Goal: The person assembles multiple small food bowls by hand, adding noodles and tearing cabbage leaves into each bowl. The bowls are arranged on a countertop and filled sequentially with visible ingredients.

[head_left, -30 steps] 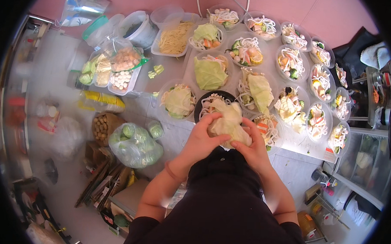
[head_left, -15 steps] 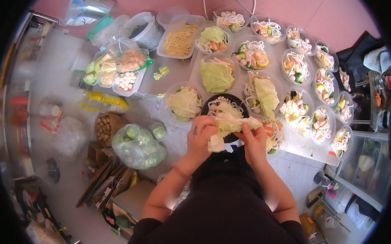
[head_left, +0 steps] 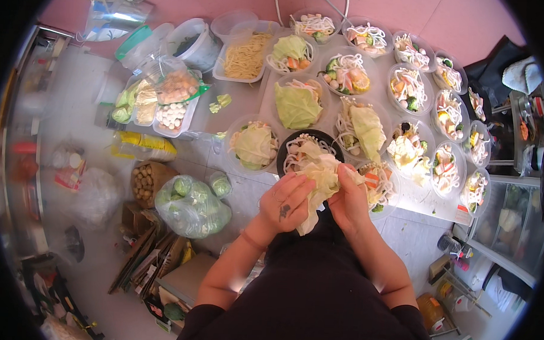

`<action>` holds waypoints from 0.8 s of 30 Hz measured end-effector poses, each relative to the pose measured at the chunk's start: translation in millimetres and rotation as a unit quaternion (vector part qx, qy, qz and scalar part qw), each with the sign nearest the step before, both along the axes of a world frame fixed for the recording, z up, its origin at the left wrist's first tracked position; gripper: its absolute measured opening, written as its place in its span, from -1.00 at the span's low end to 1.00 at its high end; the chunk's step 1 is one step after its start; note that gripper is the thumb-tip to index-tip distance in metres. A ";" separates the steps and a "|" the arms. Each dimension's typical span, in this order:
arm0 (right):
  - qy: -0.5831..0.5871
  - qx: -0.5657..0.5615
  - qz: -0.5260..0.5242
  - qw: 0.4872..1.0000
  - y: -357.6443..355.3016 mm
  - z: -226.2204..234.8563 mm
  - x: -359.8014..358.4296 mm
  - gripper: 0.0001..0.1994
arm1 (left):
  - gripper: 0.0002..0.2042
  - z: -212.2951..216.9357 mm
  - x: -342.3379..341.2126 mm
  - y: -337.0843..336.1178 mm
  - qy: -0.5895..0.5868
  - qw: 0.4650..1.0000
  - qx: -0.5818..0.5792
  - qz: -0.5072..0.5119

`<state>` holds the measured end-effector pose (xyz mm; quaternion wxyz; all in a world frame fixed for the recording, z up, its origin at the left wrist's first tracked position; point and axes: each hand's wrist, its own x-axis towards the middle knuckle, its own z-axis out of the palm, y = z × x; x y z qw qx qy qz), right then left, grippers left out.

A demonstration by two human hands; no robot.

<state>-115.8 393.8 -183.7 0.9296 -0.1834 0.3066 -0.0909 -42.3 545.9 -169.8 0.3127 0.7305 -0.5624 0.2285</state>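
Between my hands, in front of my body, is a pale, crumpled cabbage leaf (head_left: 317,192). My left hand (head_left: 287,200) is closed on its left side, and my right hand (head_left: 350,203) grips its right side. Just beyond them sits a black bowl (head_left: 282,164) with white noodle-like strands and another pale leaf in it, partly hidden by the held leaf. Left of that bowl stands a clear bowl topped with a cabbage leaf (head_left: 255,144). To its right, a clear bowl (head_left: 383,207) holds white strands and orange-and-white sticks.
Several filled clear bowls (head_left: 406,88) cover the table's right half. At the back are a tub of yellow noodles (head_left: 247,56) and trays of mushrooms (head_left: 172,115). Left on the floor lie a bag of cabbages (head_left: 193,206), a potato-filled paper bag (head_left: 146,180) and flattened cardboard (head_left: 140,258).
The cabbage leaf has turned and now hangs lower toward my body. My left hand has rotated, showing more of its back, and my right hand has shifted slightly left.
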 end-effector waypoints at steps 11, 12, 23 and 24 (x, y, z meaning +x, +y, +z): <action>0.047 0.038 -0.202 0.978 -57.9 4.0 6.5 -0.76 | -0.69 -30.5 -16.7 5.6 0.583 0.770 -0.212 0.150; 0.008 0.052 -0.188 0.981 -68.7 -2.1 0.5 -0.75 | -0.70 -20.8 -11.7 0.1 0.673 0.665 -0.304 0.112; 0.061 -0.306 0.243 0.918 -33.1 4.3 -22.0 -0.44 | -0.78 -21.9 -10.1 -1.9 0.804 0.522 -0.283 -0.034; 0.044 -0.270 0.222 0.936 -31.9 0.4 -22.5 -0.48 | -0.78 -10.1 -9.1 -3.0 0.816 0.479 -0.321 -0.041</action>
